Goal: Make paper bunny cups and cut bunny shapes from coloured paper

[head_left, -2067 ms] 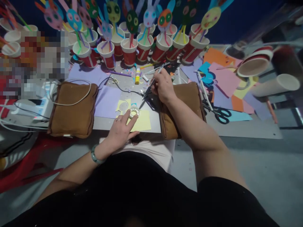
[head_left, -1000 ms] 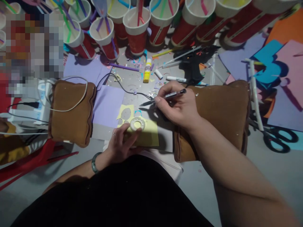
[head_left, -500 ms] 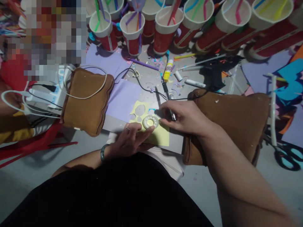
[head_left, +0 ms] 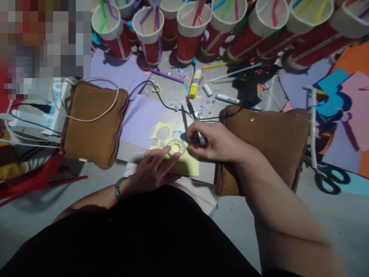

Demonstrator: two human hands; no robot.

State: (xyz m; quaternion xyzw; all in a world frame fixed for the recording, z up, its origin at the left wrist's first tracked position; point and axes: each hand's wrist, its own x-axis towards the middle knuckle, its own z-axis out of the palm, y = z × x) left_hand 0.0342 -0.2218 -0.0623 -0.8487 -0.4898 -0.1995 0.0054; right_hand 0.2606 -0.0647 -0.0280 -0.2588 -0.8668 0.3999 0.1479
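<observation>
A white ring (head_left: 181, 145), perhaps a tape roll, lies flat on yellow paper (head_left: 188, 165) with round holes cut in its left part. Two fingers of my left hand (head_left: 154, 165) are stretched apart and rest on the ring's left and lower rim. Just right of the ring is my right hand (head_left: 215, 142), its fingers closed round a black and silver pen (head_left: 192, 111). The pen slants away from me; I cannot tell whether it touches the paper. Behind the ring is a small blue paper piece (head_left: 177, 134).
Brown cushions, one left (head_left: 95, 123) and one right (head_left: 268, 146), flank the papers. Behind are a yellow glue stick (head_left: 195, 84), a white marker (head_left: 227, 99), a black cable and paper scraps. Red cups (head_left: 188, 46) with straws line the back. Scissors (head_left: 328, 182) lie at right.
The whole view has shifted, so most things sit further left. My left fingers have spread more around the ring's rim. The right hand still holds the pen.
</observation>
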